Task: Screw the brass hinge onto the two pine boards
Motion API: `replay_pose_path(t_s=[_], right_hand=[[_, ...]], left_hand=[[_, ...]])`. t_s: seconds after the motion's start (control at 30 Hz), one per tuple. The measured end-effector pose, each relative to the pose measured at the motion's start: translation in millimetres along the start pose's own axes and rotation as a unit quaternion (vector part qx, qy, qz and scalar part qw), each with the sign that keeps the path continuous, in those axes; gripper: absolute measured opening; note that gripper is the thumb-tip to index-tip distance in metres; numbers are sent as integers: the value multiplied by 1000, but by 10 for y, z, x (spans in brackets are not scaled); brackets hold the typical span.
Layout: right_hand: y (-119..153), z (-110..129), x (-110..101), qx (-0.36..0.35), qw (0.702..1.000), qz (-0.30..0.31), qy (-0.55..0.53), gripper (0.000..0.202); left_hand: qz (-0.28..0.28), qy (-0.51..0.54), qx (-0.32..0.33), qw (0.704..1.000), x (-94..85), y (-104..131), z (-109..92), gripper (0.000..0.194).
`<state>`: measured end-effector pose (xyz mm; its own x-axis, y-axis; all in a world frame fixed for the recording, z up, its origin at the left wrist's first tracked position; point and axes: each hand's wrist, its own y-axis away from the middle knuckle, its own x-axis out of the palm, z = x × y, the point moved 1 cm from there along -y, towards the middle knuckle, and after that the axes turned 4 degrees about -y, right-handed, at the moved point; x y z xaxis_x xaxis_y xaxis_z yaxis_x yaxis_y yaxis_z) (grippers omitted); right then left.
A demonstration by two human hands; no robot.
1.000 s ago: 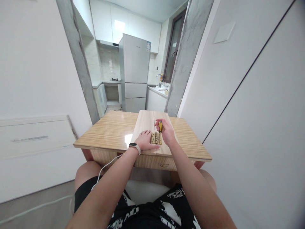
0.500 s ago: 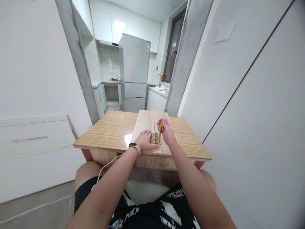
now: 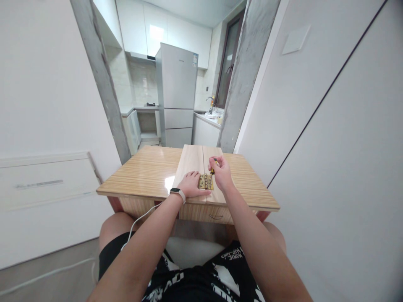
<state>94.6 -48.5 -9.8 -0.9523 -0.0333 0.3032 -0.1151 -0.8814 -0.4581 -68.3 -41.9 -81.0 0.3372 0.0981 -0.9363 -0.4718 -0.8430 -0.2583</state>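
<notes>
A brass hinge [image 3: 205, 181] lies unfolded across the seam between two pale wooden boards [image 3: 192, 158]. My left hand [image 3: 190, 184] rests flat on the left board, fingers spread, with fingertips and thumb around the hinge's left and near edges. Above the hinge's right leaf, my right hand [image 3: 221, 171] is closed around the handle of a yellow and black screwdriver [image 3: 213, 168]. The screwdriver points down and its tip meets the right leaf. Whether it sits in a screw head is too small to tell.
The boards lie on a wood-grain table [image 3: 147, 170] with a drawer handle [image 3: 215, 217] at its front. A white cable [image 3: 140, 219] hangs by my left arm. Beyond the table stands a grey refrigerator [image 3: 179, 79]. White walls close in at both sides.
My right fingers have shifted around the screwdriver handle, and the handle has turned so less yellow shows. The left hand, hinge and boards stay in place.
</notes>
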Motion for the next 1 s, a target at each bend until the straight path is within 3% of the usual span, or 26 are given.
replay_pose_path(t_s=[0.23,0.53,0.87,1.0], right_hand=[[-2,15,-50,20,998,47,-25,46],[19,-14,-37,-2,1000,11,-20,44],[4,18,-73,33,995,65,-62,41],[10,-23,-102,30,997,49,-42,40]], left_hand=[[-4,-3,2,1000,10,6,10,102],[-2,-2,3,1000,-14,10,-3,105],[-2,-9,2,1000,6,10,10,106],[-2,-12,1,1000,3,10,5,107]])
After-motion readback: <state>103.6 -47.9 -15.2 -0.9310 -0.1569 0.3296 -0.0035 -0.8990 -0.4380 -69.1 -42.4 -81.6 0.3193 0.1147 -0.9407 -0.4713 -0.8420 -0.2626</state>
